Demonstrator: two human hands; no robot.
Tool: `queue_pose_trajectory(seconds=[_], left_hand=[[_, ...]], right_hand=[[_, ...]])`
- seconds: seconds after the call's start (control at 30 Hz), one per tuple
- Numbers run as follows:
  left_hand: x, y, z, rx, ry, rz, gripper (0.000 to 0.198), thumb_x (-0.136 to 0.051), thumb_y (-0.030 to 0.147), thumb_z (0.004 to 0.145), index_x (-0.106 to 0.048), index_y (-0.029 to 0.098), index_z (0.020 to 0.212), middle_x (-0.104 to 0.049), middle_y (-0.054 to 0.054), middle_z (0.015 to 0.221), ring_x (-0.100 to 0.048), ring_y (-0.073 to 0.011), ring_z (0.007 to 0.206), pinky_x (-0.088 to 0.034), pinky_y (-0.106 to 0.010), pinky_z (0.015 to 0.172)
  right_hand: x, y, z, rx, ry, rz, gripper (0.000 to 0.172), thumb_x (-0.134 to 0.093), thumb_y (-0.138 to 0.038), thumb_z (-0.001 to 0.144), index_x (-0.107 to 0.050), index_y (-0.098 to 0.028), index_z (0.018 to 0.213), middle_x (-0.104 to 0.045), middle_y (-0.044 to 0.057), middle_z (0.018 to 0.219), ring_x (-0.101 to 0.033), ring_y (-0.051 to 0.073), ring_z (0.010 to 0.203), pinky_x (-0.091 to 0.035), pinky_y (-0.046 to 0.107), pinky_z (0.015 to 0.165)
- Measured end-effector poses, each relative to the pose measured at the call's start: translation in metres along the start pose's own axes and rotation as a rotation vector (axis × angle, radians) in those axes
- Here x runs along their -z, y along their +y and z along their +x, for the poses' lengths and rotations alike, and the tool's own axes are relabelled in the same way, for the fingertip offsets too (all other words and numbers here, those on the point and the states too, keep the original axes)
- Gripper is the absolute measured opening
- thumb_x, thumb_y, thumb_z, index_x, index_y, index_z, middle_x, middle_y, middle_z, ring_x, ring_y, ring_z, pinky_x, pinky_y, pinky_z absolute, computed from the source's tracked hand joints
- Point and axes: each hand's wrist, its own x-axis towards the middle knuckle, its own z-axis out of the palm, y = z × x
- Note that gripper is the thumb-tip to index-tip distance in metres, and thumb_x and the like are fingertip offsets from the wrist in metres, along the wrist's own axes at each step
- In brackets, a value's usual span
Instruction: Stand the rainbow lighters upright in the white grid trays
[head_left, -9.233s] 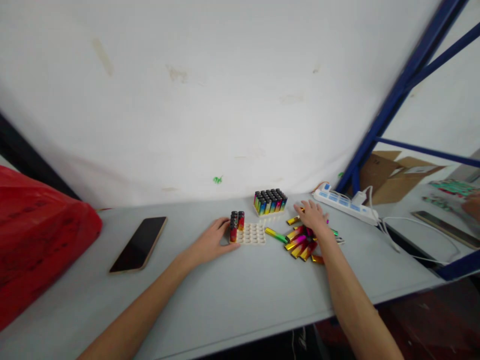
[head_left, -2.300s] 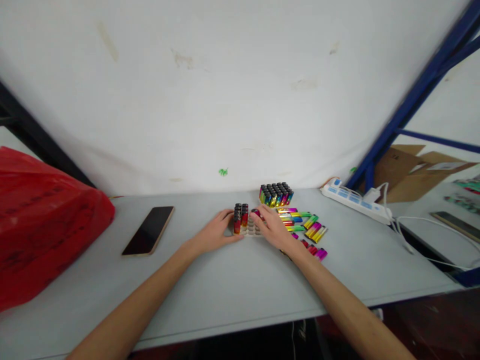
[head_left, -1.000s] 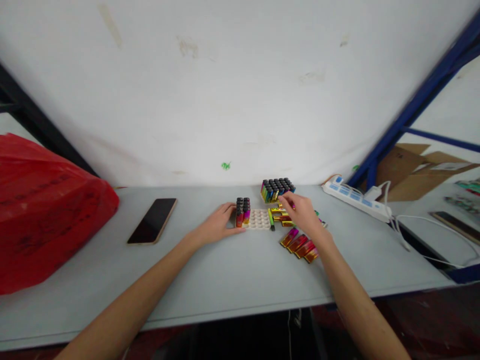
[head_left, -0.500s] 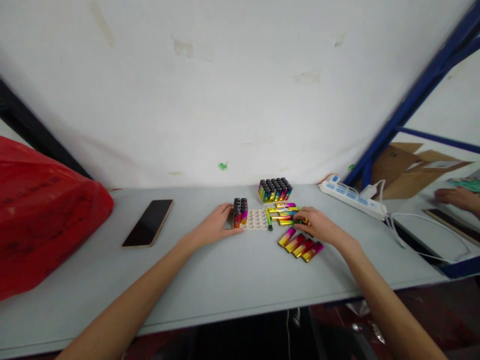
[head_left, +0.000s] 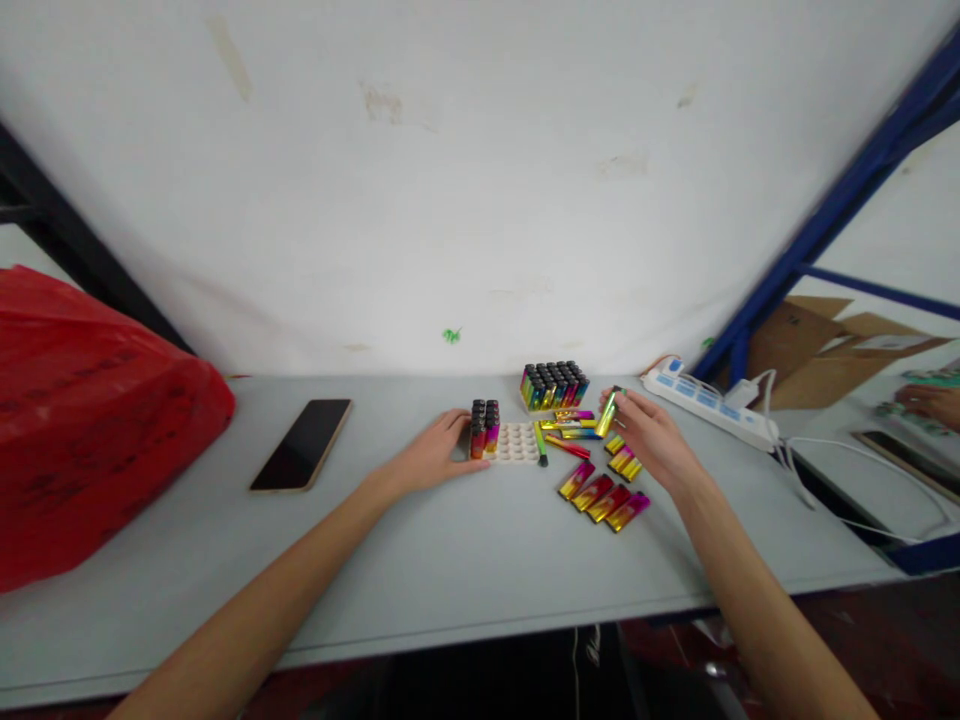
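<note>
Our right hand [head_left: 646,432] pinches green-gold lighter [head_left: 607,415], tilted, right of tray [head_left: 516,459], toward far edge of table [head_left: 450,570]; left hand [head_left: 429,460] grips tray's left edge. We seem mid-pickup; seating would call for lighter upright over tray's unfilled part.

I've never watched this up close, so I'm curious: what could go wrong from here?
The green-and-gold lighter might slip from the right hand, which holds it tilted. The left hand, at one end of the white tray, could jog it, tipping the standing lighters. The green lighter lying beside the tray's other end might get knocked.
</note>
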Motion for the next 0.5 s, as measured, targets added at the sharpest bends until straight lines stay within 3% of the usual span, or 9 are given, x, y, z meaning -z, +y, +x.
queue_pose_trajectory(seconds=[0.07, 0.13, 0.2, 0.27, 0.37, 0.5], left_hand=[[0.000, 0.000, 0.000, -0.002, 0.000, -0.002, 0.075, -0.096, 0.076, 0.104, -0.079, 0.023, 0.155, -0.081, -0.020, 0.164, -0.077, -0.0465, 0.156, -0.062, -0.060, 0.141], [0.001, 0.000, -0.001, -0.005, 0.004, -0.005, 0.074, -0.097, 0.075, 0.104, -0.080, 0.024, 0.155, -0.081, -0.019, 0.164, -0.078, -0.0460, 0.155, -0.062, -0.060, 0.141], [0.001, 0.000, -0.001, -0.007, 0.005, -0.007, 0.074, -0.097, 0.075, 0.105, -0.080, 0.024, 0.156, -0.079, -0.020, 0.166, -0.077, -0.0457, 0.157, -0.062, -0.061, 0.141], [0.001, -0.001, -0.001, -0.012, 0.004, -0.010, 0.075, -0.096, 0.074, 0.105, -0.079, 0.024, 0.158, -0.078, -0.020, 0.169, -0.075, -0.0458, 0.159, -0.060, -0.062, 0.143], [0.000, -0.003, -0.001, -0.019, 0.007, -0.019, 0.074, -0.096, 0.073, 0.106, -0.079, 0.024, 0.158, -0.079, -0.020, 0.167, -0.074, -0.0462, 0.160, -0.059, -0.062, 0.144], [-0.001, -0.005, -0.001, -0.023, 0.014, -0.036, 0.074, -0.097, 0.075, 0.104, -0.080, 0.025, 0.157, -0.081, -0.019, 0.164, -0.076, -0.0462, 0.158, -0.061, -0.060, 0.142]], right_hand=[[-0.023, -0.010, 0.005, -0.020, -0.069, 0.103, 0.069, -0.112, -0.087, 0.079, -0.082, -0.030, 0.105, -0.086, 0.003, 0.097, -0.079, 0.023, 0.088, -0.071, 0.038, 0.085], [-0.048, -0.016, 0.010, -0.024, -0.156, 0.131, 0.070, -0.109, -0.088, 0.083, -0.078, -0.031, 0.109, -0.077, -0.003, 0.083, -0.066, 0.017, 0.069, -0.065, 0.033, 0.071], [-0.075, -0.016, 0.013, -0.028, -0.224, 0.098, 0.074, -0.105, -0.093, 0.084, -0.074, -0.032, 0.111, -0.061, -0.010, 0.071, -0.043, 0.013, 0.054, -0.047, 0.026, 0.053], [-0.100, -0.007, 0.014, -0.048, -0.258, 0.023, 0.081, -0.099, -0.102, 0.080, -0.067, -0.032, 0.105, -0.050, -0.013, 0.066, -0.030, 0.012, 0.052, -0.029, 0.025, 0.047], [-0.131, 0.015, 0.009, -0.024, -0.255, -0.118, 0.083, -0.081, -0.112, 0.085, -0.059, -0.032, 0.090, -0.039, -0.012, 0.062, -0.029, 0.014, 0.053, -0.025, 0.029, 0.049], [-0.150, 0.040, -0.003, 0.109, -0.271, -0.371, 0.082, -0.065, -0.105, 0.099, -0.048, -0.031, 0.070, -0.041, -0.005, 0.065, -0.038, 0.017, 0.066, -0.031, 0.033, 0.060]])
